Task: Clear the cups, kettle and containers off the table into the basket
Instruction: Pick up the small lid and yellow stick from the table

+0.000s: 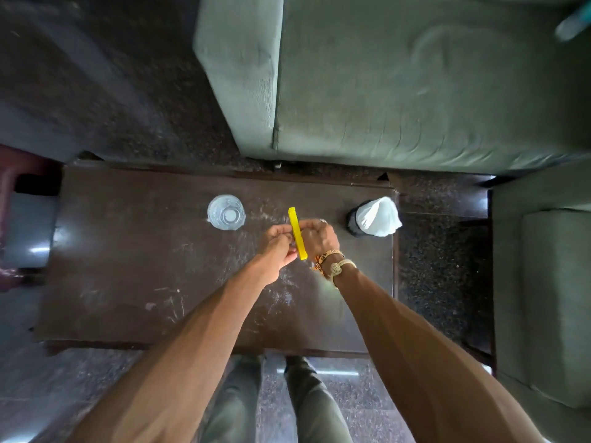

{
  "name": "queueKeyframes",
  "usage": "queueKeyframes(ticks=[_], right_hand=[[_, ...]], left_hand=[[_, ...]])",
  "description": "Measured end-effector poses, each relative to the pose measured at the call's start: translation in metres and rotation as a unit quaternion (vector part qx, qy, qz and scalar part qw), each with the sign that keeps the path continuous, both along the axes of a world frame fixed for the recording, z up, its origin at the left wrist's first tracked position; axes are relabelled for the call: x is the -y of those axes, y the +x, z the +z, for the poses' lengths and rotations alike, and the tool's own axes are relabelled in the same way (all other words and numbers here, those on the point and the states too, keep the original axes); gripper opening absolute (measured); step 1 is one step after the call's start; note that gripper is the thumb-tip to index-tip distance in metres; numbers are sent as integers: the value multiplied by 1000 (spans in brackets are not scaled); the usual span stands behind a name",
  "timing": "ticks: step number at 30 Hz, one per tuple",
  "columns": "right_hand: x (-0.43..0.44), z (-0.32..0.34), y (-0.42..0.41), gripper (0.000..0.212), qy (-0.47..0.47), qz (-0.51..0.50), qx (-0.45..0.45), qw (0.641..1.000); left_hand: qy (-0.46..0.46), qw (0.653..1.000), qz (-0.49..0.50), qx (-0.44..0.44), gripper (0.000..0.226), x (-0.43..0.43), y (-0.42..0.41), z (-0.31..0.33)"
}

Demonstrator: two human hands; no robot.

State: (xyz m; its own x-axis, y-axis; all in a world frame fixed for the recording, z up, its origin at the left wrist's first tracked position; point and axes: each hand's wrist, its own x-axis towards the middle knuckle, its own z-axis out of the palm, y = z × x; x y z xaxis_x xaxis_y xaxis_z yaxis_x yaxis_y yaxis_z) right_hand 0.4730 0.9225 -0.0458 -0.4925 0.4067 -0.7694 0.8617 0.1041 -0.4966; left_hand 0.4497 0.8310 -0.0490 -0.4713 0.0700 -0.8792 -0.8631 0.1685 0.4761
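Observation:
Both my hands meet over the middle of the dark wooden table. My left hand and my right hand each curl their fingers round a flat yellow strip that stands between them, its far end sticking out past my fingers. A clear plastic cup stands upright on the table to the left of my hands. To the right, near the table's right edge, stands a dark container with white paper or plastic poking out of its top. No basket is in view.
A grey-green sofa runs along the far side of the table, and another cushion sits at the right. A maroon stool or low table stands at the left. My legs are at the table's near edge.

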Motion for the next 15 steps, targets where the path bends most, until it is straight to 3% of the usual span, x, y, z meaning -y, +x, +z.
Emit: queueKeyframes(ticks=[8,15], right_hand=[[1,132,17,16,22,37,-84,996],[15,211,30,25,21,101,-149,983]], left_hand=[[-24,997,-12,-77,26,0,16,143],[-40,988,19,-148,22,24,34,213]])
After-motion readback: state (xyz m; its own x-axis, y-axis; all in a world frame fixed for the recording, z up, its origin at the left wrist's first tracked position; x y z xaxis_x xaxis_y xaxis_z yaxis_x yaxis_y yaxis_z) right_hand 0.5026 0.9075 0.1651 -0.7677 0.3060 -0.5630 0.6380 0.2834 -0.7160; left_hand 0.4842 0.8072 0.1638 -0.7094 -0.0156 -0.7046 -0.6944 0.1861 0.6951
